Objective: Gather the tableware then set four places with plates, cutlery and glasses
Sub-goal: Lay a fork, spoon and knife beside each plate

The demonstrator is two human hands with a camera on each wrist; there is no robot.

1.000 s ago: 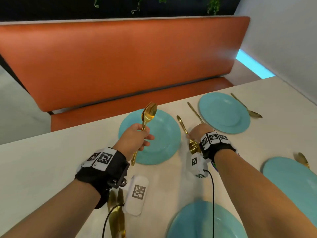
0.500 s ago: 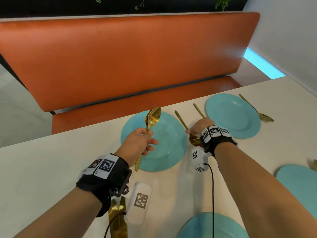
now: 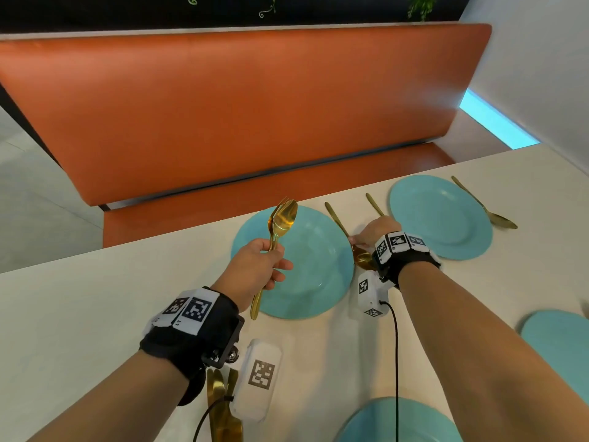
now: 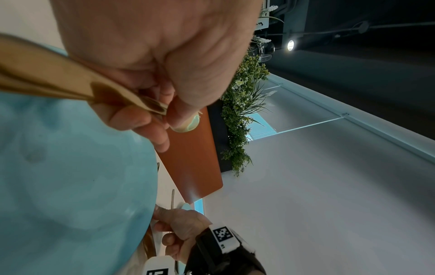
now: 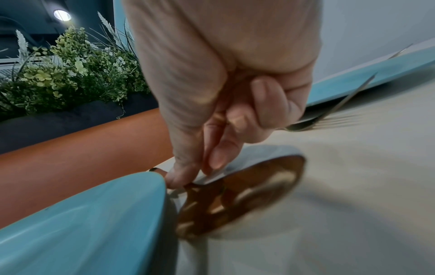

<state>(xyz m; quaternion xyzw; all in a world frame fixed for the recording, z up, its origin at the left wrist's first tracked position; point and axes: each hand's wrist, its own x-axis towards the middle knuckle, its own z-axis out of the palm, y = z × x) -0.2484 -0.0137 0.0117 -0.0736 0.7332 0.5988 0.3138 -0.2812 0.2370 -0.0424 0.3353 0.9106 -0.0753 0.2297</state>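
At the table's (image 3: pixel 79 314) near edge one teal plate (image 3: pixel 398 422) lies between your forearms. Farther in, your left hand (image 3: pixel 255 269) grips a gold spoon and fork (image 3: pixel 280 224) upright over the middle plate (image 3: pixel 315 266). Just right, your right hand (image 3: pixel 373 232) fingers pinch a gold spoon (image 5: pixel 247 189) lying beside that plate's rim.

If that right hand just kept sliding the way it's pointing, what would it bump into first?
Probably nothing on the table: the right hand points between two gold handles toward the far edge, then the orange bench. Depth is uncertain.
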